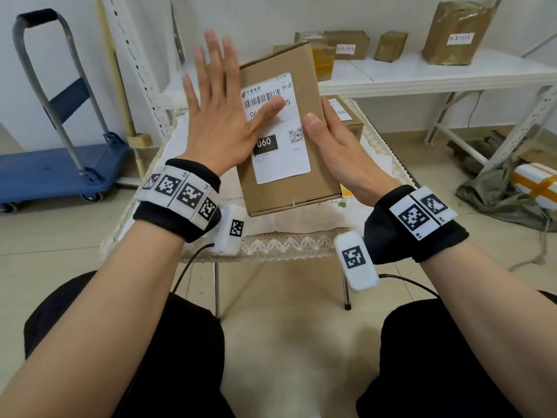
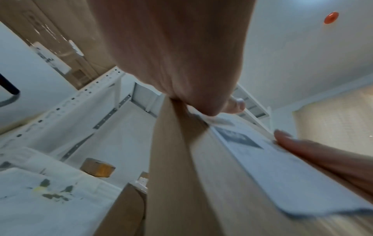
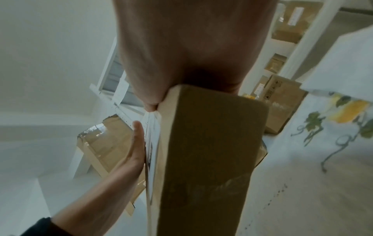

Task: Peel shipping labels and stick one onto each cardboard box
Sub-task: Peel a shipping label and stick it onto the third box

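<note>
We hold a cardboard box [image 1: 286,131] up in front of us, above a small desk [image 1: 289,242] covered with a white lace-edged cloth. A white shipping label [image 1: 278,128] with a barcode, a QR code and a black block reading 060 lies flat on the face turned toward us. Our right hand [image 1: 334,143] grips the box's right edge, thumb on the front face beside the label, the other fingers wrapped behind and out of sight. Our left hand [image 1: 217,116] is spread flat, fingers straight and apart; its thumb and the heel of the palm press on the label's left part, while the four fingers reach past the box's left edge. The left wrist view shows the label's near corner slightly lifted from the cardboard.

A second box [image 1: 346,116], also bearing a white label, sits on the desk behind the held one.

Behind the desk a white metal shelf [image 1: 437,73] carries several tape-wrapped brown parcels [image 1: 455,31], some with small white tags. A blue platform trolley [image 1: 57,170] with a grey handle stands on the tiled floor at the left. At the right, a white package with orange tape [image 1: 536,185] lies on olive-green fabric [image 1: 494,197] on the floor. The walls are plain white.
</note>
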`<state>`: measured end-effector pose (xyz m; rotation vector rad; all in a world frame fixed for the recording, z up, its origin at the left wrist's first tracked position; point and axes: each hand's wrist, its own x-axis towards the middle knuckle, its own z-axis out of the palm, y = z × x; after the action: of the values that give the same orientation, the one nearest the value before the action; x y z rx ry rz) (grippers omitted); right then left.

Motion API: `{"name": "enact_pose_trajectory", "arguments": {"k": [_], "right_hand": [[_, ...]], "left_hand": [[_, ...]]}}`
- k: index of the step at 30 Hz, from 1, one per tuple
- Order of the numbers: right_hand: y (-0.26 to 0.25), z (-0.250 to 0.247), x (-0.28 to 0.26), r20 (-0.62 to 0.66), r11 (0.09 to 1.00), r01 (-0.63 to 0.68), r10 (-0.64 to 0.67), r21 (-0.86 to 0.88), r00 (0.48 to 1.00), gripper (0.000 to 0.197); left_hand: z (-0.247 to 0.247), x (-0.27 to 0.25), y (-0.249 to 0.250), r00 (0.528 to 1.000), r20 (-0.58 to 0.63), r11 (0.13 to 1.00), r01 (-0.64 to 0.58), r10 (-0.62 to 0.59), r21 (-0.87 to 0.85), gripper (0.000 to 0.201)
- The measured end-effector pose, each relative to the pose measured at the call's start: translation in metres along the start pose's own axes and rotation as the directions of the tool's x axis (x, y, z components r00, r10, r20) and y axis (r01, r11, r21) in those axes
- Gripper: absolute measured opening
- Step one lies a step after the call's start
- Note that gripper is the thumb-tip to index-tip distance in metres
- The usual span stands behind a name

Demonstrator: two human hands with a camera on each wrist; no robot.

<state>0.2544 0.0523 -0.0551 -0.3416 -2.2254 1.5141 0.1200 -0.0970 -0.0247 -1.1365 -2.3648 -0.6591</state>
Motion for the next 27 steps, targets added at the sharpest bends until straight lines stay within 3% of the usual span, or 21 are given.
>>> {"name": "enact_pose_trajectory", "arguments": {"k": [4,8,13,19,23,25,27], "right_hand": [[0.001,0.0,-0.002,0.007,0.99,0.023,-0.022,-0.136,1.0,0.099],[-0.009,-0.002,-0.013,0.028,0.978,0.049,-0.045,-0.201,0.999,0.073],[-0.018,0.002,-0.023,0.099,0.977,0.053,-0.033,-0.207,0.995,0.068],[-0.016,-0.001,-0.025,0.094,0.989,0.038,-0.025,-0.141,0.995,0.067],[-0.005,-0.003,-0.019,0.082,0.994,0.008,0.001,-0.109,0.997,0.071],[0.001,-0.005,-0.016,0.07,0.997,-0.001,0.006,-0.083,0.998,0.077],[0.005,-0.008,-0.012,0.014,0.999,-0.036,0.036,-0.022,0.999,0.078]], "left_hand": [[-0.006,-0.002,-0.009,0.999,-0.013,0.998,0.046,-0.047,-0.052,0.121],[-0.012,-0.004,0.013,0.994,-0.075,0.997,-0.079,0.078,-0.006,0.117],[0.0,-0.006,0.026,0.99,-0.078,0.993,-0.122,0.122,0.005,0.113],[0.0,0.001,0.008,0.995,-0.091,0.999,-0.034,0.032,-0.014,0.109],[-0.004,0.004,-0.012,0.993,-0.076,0.995,0.088,-0.091,-0.046,0.11],[-0.006,0.003,-0.021,0.983,-0.071,0.975,0.157,-0.17,-0.155,0.106],[-0.008,0.003,-0.023,0.964,0.01,0.882,0.245,-0.264,-0.402,0.102]]}}
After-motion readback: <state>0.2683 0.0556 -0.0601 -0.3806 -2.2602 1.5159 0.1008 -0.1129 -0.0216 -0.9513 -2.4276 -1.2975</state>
